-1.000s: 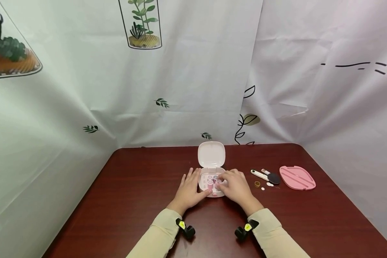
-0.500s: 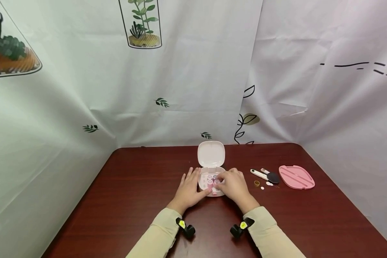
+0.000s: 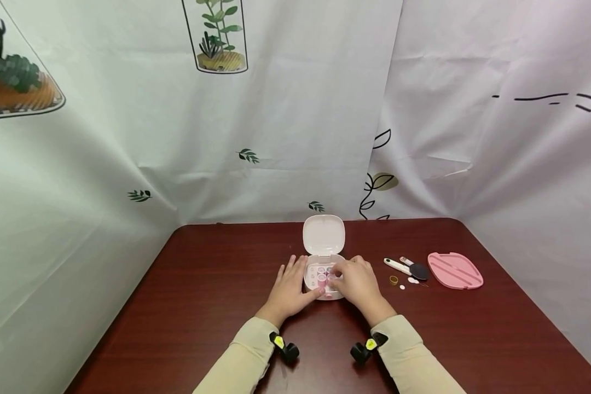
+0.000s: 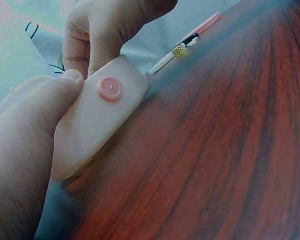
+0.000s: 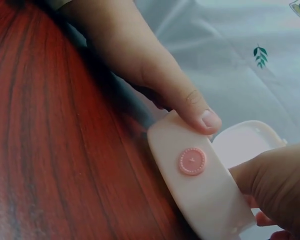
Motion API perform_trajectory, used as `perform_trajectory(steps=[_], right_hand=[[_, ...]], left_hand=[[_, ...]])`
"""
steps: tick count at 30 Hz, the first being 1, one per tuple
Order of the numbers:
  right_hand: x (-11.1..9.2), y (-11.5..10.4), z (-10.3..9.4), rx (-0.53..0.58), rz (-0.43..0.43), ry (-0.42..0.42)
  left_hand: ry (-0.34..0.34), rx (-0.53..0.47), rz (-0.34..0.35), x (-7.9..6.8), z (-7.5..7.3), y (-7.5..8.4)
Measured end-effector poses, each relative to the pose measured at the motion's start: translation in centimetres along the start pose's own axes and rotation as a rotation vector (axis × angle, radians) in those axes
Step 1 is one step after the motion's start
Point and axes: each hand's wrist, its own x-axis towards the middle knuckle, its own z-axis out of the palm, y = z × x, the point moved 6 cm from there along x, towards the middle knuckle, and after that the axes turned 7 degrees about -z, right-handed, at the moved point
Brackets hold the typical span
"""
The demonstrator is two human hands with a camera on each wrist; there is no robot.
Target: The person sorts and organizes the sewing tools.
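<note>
In the head view, a white sewing kit box [image 3: 309, 289] sits on the table with its lid [image 3: 323, 235] raised at the back. Small pink and purple thread spools [image 3: 322, 278] stand inside. My left hand [image 3: 288, 289] steadies the box: straight fingers lie along its left side, and the thumb rests on its front rim. My right hand [image 3: 358, 285] reaches in from the right, its bent fingers and thumb pinching a spool in the right half; the fingers partly hide it. Both wrist views show the box's round pink button [image 4: 110, 88] on the front wall.
To the right lie a white-handled tool with a dark oval end [image 3: 418, 272], a gold ring-shaped thimble [image 3: 393, 279], small white pieces [image 3: 413, 280] and a pink tray [image 3: 455, 271]. A printed white curtain [image 3: 276, 109] hangs behind the dark red table [image 3: 216, 284].
My right wrist has shifted slightly left and its fingers have moved a little within the right half of the box. The left hand and the box hold their place.
</note>
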Motion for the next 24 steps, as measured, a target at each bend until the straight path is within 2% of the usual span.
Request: perform_trajectory(steps=[5, 8, 11, 17, 21, 24], right_hand=[[0.3, 0.8, -0.6, 0.054, -0.037, 0.021], [0.1, 2.7, -1.3, 0.111, -0.06, 0.102], [-0.7, 6.1, -2.2, 0.147, -0.041, 0.231], [-3.8, 13.5, -4.2, 0.138, 0.087, 0.442], [-5.6, 17.3, -5.3, 0.129, 0.214, 0.486], [-6.4, 19.5, -5.9, 0.118, 0.285, 0.489]], left_hand=[[0.005, -0.007, 0.002, 0.1, -0.2, 0.1], [-0.001, -0.016, 0.0, 0.0, -0.1, 0.2], [-0.007, -0.022, -0.003, -0.1, 0.1, 0.2], [-0.01, -0.035, -0.008, -0.3, 0.1, 0.2], [-0.01, -0.037, -0.005, -0.2, 0.0, 0.2], [-0.005, -0.038, -0.004, -0.1, -0.1, 0.2]])
